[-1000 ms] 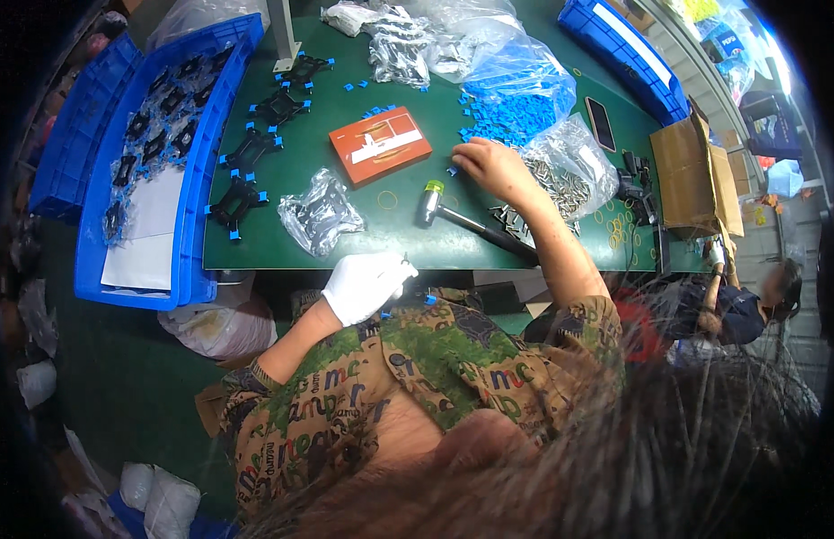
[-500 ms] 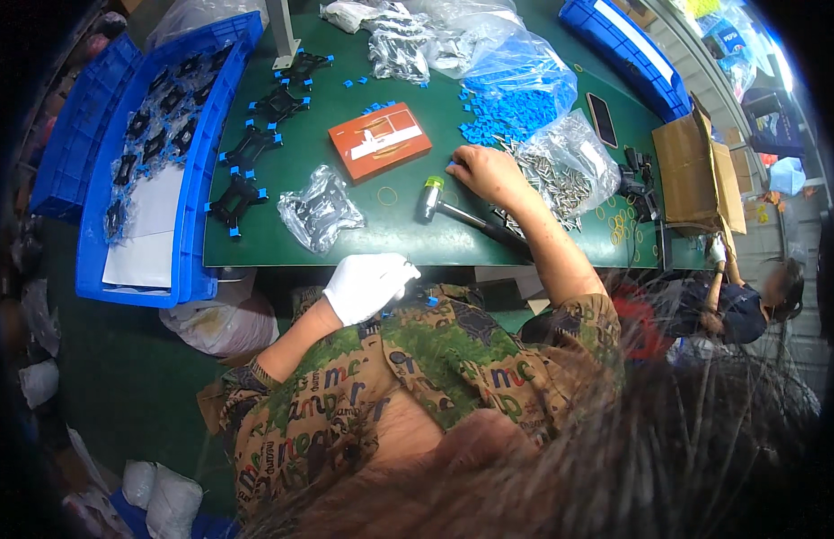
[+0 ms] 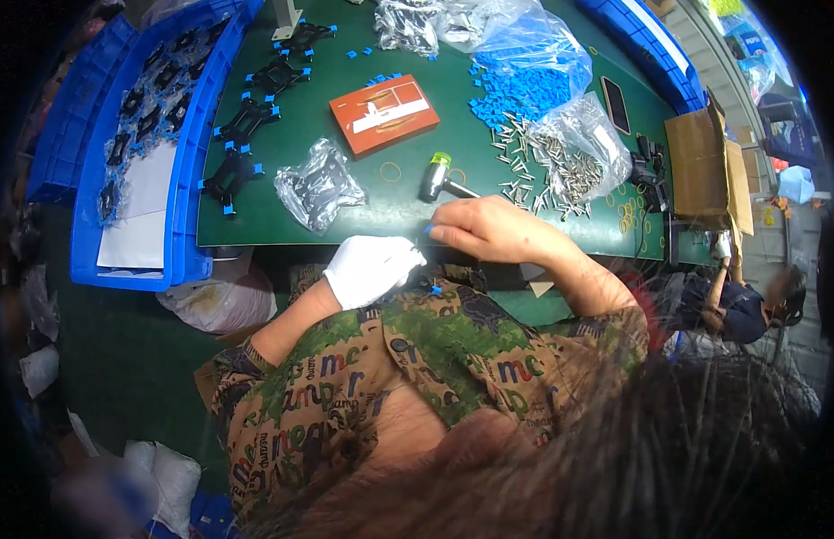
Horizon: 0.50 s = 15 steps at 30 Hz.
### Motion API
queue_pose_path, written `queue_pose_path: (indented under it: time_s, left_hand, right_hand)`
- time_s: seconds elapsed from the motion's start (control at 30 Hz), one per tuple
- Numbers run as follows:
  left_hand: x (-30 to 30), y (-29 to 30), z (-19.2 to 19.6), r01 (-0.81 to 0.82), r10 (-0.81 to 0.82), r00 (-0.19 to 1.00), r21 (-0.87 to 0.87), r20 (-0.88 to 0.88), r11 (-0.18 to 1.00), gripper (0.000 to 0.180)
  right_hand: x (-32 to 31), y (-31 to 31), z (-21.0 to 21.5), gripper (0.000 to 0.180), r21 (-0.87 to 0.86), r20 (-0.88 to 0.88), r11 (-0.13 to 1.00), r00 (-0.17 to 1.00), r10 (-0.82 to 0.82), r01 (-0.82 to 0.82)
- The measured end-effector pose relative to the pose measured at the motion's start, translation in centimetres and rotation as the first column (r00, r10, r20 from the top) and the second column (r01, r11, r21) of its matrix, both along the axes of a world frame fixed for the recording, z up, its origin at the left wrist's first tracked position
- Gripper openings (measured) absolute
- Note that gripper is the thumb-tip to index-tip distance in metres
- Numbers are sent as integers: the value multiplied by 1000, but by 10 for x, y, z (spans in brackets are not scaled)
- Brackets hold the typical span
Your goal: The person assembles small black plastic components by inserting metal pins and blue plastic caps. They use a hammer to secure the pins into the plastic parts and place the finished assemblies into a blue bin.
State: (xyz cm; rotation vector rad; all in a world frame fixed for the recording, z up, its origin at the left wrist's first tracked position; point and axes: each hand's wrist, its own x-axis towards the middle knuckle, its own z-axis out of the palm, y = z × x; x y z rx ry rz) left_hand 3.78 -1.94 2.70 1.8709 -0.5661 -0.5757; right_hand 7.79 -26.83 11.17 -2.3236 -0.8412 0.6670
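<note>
While the gloved left hand point(image 3: 370, 268) sits closed at frame centre, the bare right hand point(image 3: 489, 232) pinches a small blue plastic piece point(image 3: 428, 230) at the green table point(image 3: 399, 202) edge, below the hammer point(image 3: 439, 178).

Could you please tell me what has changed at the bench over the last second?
The bare right hand drew back from beside the pile of metal pins to the near table edge, now pinching a small blue piece next to the gloved left hand. The small mallet, orange box and black brackets stayed put.
</note>
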Motion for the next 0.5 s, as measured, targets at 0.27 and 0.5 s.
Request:
queue_pose_path:
  time_s: [0.27, 0.5]
  left_hand:
    - [2, -1, -1, 52, -54, 998, 57, 21, 997, 27]
    - [0, -2, 0, 88, -111, 969, 114, 219, 990, 29]
  right_hand:
    - [-1, 6, -4, 31, 23, -18, 990, 990, 139, -138]
    - [3, 8, -1, 27, -32, -45, 976, 976, 212, -214]
